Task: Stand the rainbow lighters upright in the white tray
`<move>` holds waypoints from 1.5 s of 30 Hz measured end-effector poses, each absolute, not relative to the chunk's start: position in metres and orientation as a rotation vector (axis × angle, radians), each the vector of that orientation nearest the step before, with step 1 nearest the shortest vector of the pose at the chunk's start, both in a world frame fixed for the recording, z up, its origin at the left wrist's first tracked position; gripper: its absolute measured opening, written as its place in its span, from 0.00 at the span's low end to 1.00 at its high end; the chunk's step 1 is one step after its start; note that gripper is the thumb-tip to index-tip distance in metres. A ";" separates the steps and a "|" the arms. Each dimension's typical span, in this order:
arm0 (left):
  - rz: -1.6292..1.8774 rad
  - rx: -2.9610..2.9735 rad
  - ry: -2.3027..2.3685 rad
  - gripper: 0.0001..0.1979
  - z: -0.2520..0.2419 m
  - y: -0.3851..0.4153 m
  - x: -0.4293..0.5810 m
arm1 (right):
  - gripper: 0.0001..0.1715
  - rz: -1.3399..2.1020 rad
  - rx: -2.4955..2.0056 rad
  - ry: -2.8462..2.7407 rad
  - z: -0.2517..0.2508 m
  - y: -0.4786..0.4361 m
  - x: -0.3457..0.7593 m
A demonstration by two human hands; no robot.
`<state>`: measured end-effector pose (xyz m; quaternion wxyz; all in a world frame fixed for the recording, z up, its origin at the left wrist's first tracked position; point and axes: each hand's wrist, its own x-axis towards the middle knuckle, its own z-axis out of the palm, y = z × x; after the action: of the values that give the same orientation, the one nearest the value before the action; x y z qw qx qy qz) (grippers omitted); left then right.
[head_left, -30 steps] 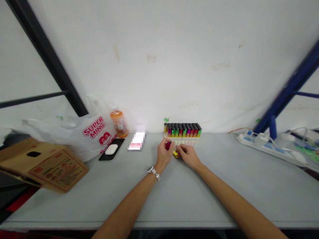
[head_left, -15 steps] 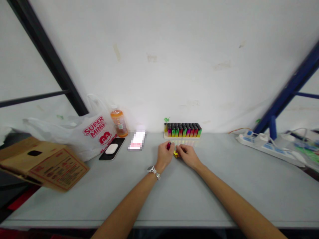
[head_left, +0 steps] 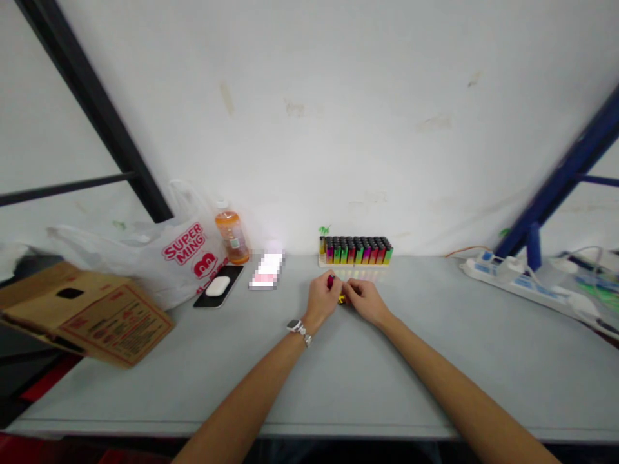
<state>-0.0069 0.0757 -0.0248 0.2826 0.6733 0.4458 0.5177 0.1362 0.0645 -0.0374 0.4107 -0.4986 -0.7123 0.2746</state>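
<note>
My left hand (head_left: 323,298), a watch and a bracelet on its wrist, is closed around what looks like a lighter (head_left: 331,281), whose red-purple end shows between thumb and fingers. Close beside it, my right hand (head_left: 363,298) has its fingers pinched together, their tips almost at the left thumb. A small shiny yellow part (head_left: 342,299) shows between the two hands; whether it belongs to the same lighter I cannot tell. Just beyond the hands, several multicoloured lighters (head_left: 358,251) with black tops stand upright in rows in a clear tray (head_left: 323,263) by the wall.
At the left are a cardboard box (head_left: 120,325), a white plastic bag (head_left: 145,258), an orange drink bottle (head_left: 232,235), a dark phone (head_left: 206,298) with a white case (head_left: 218,286) on it, and a blurred bright screen (head_left: 267,270). A power strip (head_left: 527,290) lies at the right.
My hands have drawn slightly closer together, and less of the yellow part shows between them. The whole view has shifted a little; the tray of lighters looks the same.
</note>
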 end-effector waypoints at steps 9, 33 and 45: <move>1.390 1.807 1.171 0.14 -0.022 0.074 -0.008 | 0.24 0.692 -1.259 -1.807 -0.038 0.065 0.136; 1.226 1.766 1.051 0.38 -0.031 0.069 -0.014 | 0.16 0.506 -0.854 -1.863 -0.016 0.040 0.127; 1.253 1.571 1.002 0.40 -0.029 0.072 -0.018 | 0.14 0.533 -0.913 -2.054 -0.007 0.038 0.134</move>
<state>-0.0177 0.0720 -0.0286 0.4333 0.6305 0.4022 0.5031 0.1344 0.0381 -0.0072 0.4040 -0.3614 -0.8134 0.2112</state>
